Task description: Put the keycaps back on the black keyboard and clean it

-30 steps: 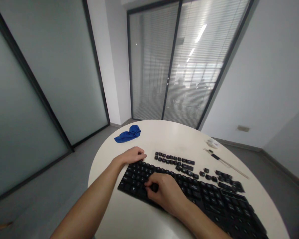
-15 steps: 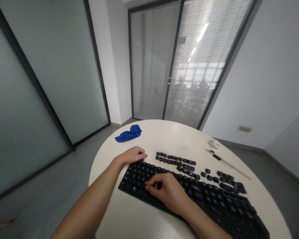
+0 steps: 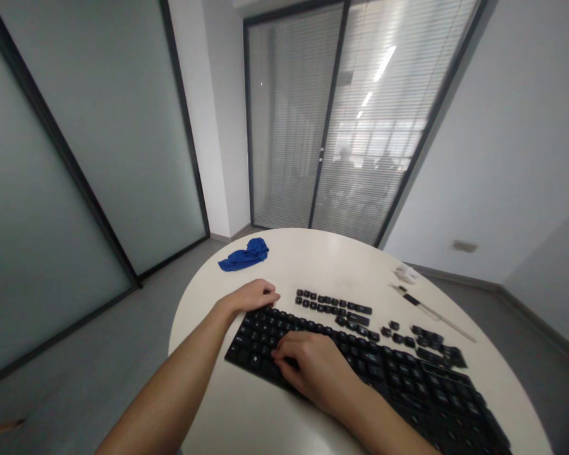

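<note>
A black keyboard [image 3: 246, 346] lies at a slant across the near side of the round table. At its far left corner, my left hand [image 3: 256, 294] is closed with curled fingers, apparently steadying the keyboard's edge. Over the left part of the keys, my right hand [image 3: 310, 363] has thumb and fingers pinched together at the key surface. Whatever sits between those fingertips is too small or hidden to make out. Beyond the keyboard are two rows of loose keycaps [image 3: 332, 305], and more loose keycaps [image 3: 434, 344] lie in a cluster to the right.
A crumpled blue cloth [image 3: 245, 255] lies at the table's far left. On the right are a thin brush-like tool [image 3: 431, 311] and a small white object [image 3: 406, 274] near the rim of the white table [image 3: 313, 246]. Glass partitions and walls stand around.
My right hand has shifted slightly left and its fingers have drawn closer together over the keys. The left hand has stayed at the keyboard's corner.
</note>
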Available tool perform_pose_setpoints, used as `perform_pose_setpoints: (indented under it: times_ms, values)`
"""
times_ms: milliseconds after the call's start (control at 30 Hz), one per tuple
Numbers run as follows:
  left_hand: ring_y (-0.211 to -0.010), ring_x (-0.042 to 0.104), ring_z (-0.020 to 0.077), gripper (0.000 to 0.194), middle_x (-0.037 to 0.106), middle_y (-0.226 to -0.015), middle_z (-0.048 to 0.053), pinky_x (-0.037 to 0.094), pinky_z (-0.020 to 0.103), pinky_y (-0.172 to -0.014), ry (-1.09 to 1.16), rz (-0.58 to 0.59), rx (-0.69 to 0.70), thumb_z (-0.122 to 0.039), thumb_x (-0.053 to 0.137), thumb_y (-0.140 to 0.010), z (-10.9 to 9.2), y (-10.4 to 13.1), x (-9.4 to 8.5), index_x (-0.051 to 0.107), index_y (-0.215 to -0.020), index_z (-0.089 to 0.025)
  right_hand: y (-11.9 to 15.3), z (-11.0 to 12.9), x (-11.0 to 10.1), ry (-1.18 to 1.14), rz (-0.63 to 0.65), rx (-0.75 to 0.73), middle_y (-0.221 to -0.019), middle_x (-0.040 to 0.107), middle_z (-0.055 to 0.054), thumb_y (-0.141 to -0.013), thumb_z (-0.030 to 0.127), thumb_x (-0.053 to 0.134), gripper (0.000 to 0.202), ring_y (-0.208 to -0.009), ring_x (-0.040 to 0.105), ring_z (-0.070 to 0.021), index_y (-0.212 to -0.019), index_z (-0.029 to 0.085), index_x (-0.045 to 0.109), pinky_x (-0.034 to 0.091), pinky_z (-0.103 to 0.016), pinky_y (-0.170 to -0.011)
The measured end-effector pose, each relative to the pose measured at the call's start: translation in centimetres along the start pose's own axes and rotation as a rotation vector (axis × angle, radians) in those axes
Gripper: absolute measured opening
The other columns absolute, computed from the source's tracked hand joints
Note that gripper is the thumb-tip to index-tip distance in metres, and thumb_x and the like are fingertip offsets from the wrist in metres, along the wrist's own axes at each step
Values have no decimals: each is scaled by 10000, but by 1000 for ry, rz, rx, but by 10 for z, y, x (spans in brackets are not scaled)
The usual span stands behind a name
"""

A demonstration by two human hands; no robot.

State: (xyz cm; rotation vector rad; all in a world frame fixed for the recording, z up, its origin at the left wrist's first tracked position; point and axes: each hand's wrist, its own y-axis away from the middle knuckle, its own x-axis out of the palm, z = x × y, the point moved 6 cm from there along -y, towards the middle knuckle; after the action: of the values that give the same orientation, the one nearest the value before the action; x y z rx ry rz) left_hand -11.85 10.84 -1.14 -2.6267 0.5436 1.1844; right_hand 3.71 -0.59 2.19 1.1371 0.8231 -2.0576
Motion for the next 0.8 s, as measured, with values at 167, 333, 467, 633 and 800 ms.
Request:
perform_pose_setpoints:
  times_ms: [167, 333, 467, 633, 800]
  values:
    - [-578, 461, 127, 346, 522, -556, -32, 300, 244, -538, -16, -11, -7, -390, 505, -853, -1, 1, -1, 599, -614, -157, 0, 8, -1, 78, 40, -14, -928, 722, -20, -877, 201, 580, 171, -845, 681, -167, -847, 213, 748, 494, -250, -776]
    - [-570, 493, 138, 356, 569, -565, -17, 322, 246, -540, -45, -49, -29, -408, 525, -846, -4, 1, -1, 640, -624, -154, 0, 9, 1, 102, 41, 1, -932, 701, -23, -880, 239, 594, 161, -825, 670, -173, -794, 198, 724, 496, -268, -761]
    - [-650, 576, 166, 317, 677, -690, 15, 377, 245, -590, -61, -141, -41, -414, 539, -855, -9, -2, 0, 725, -808, -160, 0, 7, -1, 67, 48, -23, -958, 688, -27, -892, 249, 602, 125, -861, 662, -177, -864, 194, 710, 493, -268, -772]
    - [-774, 658, 191, 352, 756, -919, 35, 461, 264, -723, -73, -231, -21, -445, 551, -878, -16, -13, 5, 741, -1069, -219, 3, 3, -6, 0, 77, -55, -985, 686, -21, -914, 260, 607, 133, -889, 656, -170, -987, 216, 710, 490, -260, -811]
    - [-883, 684, 212, 414, 753, -1071, 46, 484, 273, -773, -126, -168, -15, -442, 561, -882, -17, -27, 11, 694, -1220, -243, 4, -1, -9, -21, 73, -64, -989, 694, -24, -919, 247, 603, 150, -900, 656, -172, -1029, 214, 700, 489, -258, -830]
